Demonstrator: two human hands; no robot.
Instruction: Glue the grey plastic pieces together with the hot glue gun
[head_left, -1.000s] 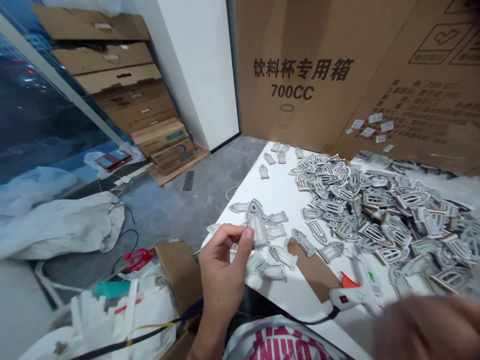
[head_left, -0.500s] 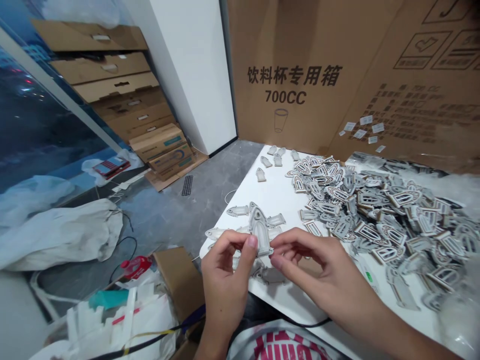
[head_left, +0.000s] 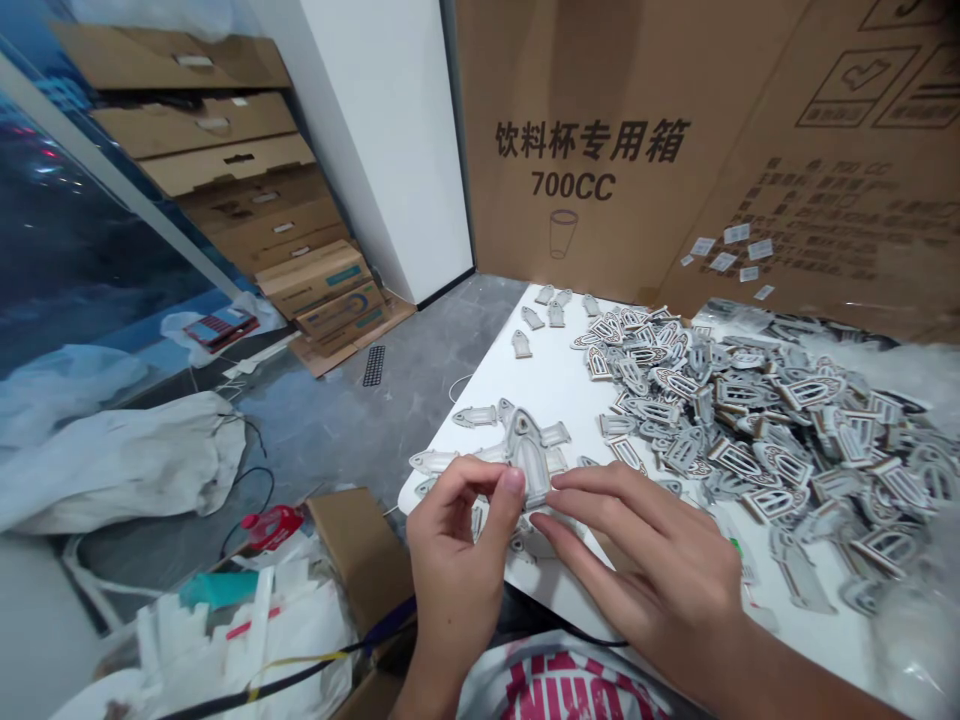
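Observation:
My left hand [head_left: 461, 545] pinches a small pale-grey arch-shaped plastic piece [head_left: 529, 462] between thumb and forefinger, pointed end up. Beside its lower right corner is my right hand [head_left: 652, 555], thumb and fingers apart; whether a fingertip touches the piece I cannot tell. Several similar pieces lie on the white table behind and under my hands, among them a grey piece [head_left: 475, 416] to the left. A large heap of arch-shaped pieces [head_left: 720, 400] covers the table's right side, some with brown-and-white patterned faces.
A big cardboard box [head_left: 585, 80] stands behind the white table [head_left: 559, 385]. Small white labels [head_left: 723, 262] are on it. At lower left is an open carton [head_left: 352, 550] with white scraps. Stacked cartons [head_left: 270, 215] stand by the window, and clear plastic bags [head_left: 919, 640] sit at right.
My right thumb and fingers have spread apart at the piece's lower corner. My left hand, still pinching the piece, has moved slightly right.

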